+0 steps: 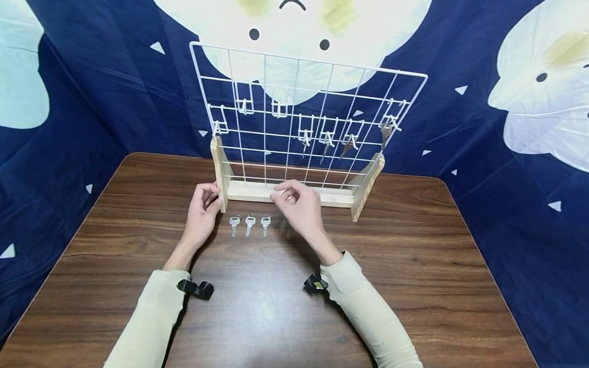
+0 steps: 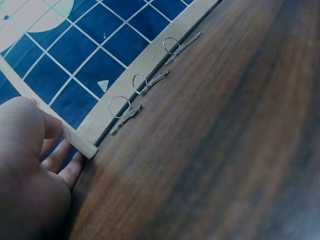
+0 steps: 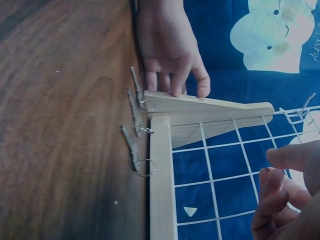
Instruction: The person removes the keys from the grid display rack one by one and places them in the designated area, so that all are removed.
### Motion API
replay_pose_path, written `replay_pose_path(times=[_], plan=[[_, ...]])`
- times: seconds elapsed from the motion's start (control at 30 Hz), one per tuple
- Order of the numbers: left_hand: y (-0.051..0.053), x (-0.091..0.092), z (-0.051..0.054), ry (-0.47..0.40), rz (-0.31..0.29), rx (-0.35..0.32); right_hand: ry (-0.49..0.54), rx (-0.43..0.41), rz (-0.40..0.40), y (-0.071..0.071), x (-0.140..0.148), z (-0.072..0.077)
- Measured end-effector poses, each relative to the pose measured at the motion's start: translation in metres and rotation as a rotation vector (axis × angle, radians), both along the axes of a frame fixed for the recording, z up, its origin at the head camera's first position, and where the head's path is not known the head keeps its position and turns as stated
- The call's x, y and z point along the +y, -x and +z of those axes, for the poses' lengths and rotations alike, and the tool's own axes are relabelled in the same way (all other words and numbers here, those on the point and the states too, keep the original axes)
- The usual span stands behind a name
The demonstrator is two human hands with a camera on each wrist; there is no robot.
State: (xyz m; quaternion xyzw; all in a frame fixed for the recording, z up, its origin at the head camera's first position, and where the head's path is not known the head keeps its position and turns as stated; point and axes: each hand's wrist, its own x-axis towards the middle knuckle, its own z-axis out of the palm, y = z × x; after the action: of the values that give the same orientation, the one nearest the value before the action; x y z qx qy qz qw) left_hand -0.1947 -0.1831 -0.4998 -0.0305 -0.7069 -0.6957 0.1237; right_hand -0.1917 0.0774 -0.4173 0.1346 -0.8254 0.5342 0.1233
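Observation:
Three silver keys with rings [image 1: 250,225] lie in a row on the table, before a white wire grid rack [image 1: 264,115] on a wooden stand. My left hand [image 1: 201,214] is at the stand's left side panel [image 3: 200,104], its fingers touching the panel's outer face. My right hand [image 1: 301,207] hovers before the lower grid, right of the keys. Its fingers are loosely bent, with thumb and index fingertips slightly apart in the right wrist view; nothing shows between them. More keys hang on the rack's right side, among them a dark key [image 1: 385,132].
Several white hooks sit on the grid, including an upper-left hook [image 1: 245,106] with no key visible on it. The stand's wooden base bar [image 1: 250,194] runs behind the loose keys. A blue cloth [image 1: 138,102] with cloud prints surrounds the brown wooden table [image 1: 414,266].

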Motion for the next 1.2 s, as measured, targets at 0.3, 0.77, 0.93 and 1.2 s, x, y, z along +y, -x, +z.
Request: replay_pose_path(times=[0.3,0.77,0.93,1.2], plan=[[0.000,0.000,-0.001,-0.001,0.002,0.013,0.100,0.113,-0.060,-0.002,0.003,0.013],[0.000,0.001,-0.001,-0.010,0.003,0.024,0.196,0.260,-0.140,-0.004,0.010,0.032],[0.000,0.000,-0.002,-0.013,0.001,0.027,0.203,0.299,-0.167,-0.002,0.012,0.036],[0.000,0.000,-0.002,-0.010,-0.004,0.019,0.233,0.400,-0.246,0.002,0.013,0.040]])
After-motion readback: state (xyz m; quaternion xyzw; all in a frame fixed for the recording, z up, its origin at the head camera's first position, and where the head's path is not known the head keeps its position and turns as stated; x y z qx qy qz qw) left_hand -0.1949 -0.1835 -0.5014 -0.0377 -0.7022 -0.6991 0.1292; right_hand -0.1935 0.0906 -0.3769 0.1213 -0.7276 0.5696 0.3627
